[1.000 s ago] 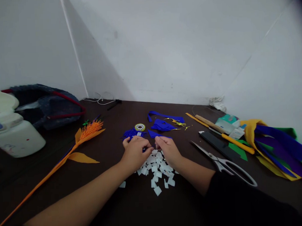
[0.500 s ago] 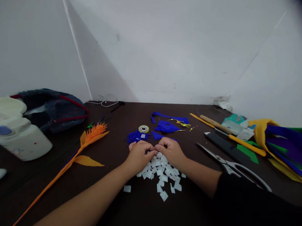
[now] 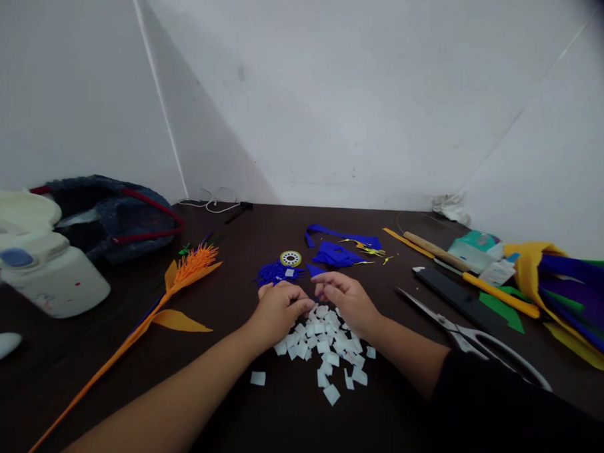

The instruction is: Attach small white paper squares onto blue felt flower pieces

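Above the far side of a heap of small white squares (image 3: 319, 329), both my hands work close together. My left hand (image 3: 282, 311) has its fingers curled, with thumb and forefinger pinched near the heap; whatever they hold is too small to make out. A short gap away, my right hand (image 3: 346, 299) is also closed in a pinch, its contents hidden by the fingers. Just beyond my left hand lie blue fringed strips (image 3: 273, 273) with one white square on them. A round yellow-rimmed reel (image 3: 290, 258) sits beside the strips. Blue pieces (image 3: 336, 254) lie past my right hand.
Orange paper flower (image 3: 196, 263), open-lidded white bottle (image 3: 59, 280) and dark bag (image 3: 126, 217) are on the left. Scissors (image 3: 451, 327), a black case (image 3: 452, 297), a yellow cutter (image 3: 502, 296), a teal packet (image 3: 478, 247) and coloured sheets (image 3: 526, 260) lie right. A wall (image 3: 297, 106) stands behind.
My hands have drawn slightly apart; before, their fingertips met over the heap. The whole view has shifted a little, so things appear slightly further right.
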### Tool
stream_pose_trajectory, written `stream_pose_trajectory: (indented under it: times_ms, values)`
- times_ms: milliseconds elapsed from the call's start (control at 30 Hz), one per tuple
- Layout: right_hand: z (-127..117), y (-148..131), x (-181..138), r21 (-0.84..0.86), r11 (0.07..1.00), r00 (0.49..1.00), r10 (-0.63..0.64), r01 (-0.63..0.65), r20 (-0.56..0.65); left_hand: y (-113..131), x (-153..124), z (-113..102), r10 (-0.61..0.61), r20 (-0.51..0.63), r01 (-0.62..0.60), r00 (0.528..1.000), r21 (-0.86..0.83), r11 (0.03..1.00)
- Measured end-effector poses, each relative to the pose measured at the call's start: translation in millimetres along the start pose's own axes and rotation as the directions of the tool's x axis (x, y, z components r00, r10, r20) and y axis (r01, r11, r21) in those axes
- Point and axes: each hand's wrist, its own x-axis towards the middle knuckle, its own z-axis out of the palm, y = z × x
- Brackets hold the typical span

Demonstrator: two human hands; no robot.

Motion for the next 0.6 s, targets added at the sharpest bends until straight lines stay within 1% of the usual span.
stream_pose_trajectory:
  times_ms: [33,133,233,333,400,500,600]
  values:
    - [-0.1,-0.7,-0.2,-0.006,0.999,0.999,-0.035,0.035,0.016,0.0,0.3,-1.4,0.002,0.011,-0.002,1.0,-0.02,1.0]
    - [-0.1,-4.9,-0.9,-0.133,0.984,0.993,-0.111,0.115,0.034,-1.6,0.5,-3.2,0.026,0.044,-0.023,0.999,-0.076,0.997]
    - [0.3,-8.8,-1.3,-0.216,0.972,0.995,-0.092,0.097,0.036,-3.4,0.2,-2.8,0.047,0.06,-0.041,0.997,-0.102,0.994]
    - [0.7,-9.6,-1.2,-0.278,0.958,0.997,-0.068,0.072,0.024,-3.2,-0.4,-2.6,0.042,0.059,-0.037,0.997,-0.094,0.995]
    - [1.0,-9.3,-1.1,-0.346,0.934,0.995,-0.095,0.094,0.012,-2.0,-0.7,-3.0,0.04,0.065,-0.034,0.997,-0.085,0.996]
    - [1.8,-9.6,-1.6,-0.454,0.875,0.984,-0.175,0.167,0.024,0.3,-1.2,-4.1,0.034,0.082,-0.028,0.996,-0.074,0.997]
    - [2.5,-10.5,-2.5,-0.507,0.838,0.976,-0.215,0.202,0.033,1.9,-1.3,-5.3,0.023,0.1,-0.016,0.995,-0.064,0.998]
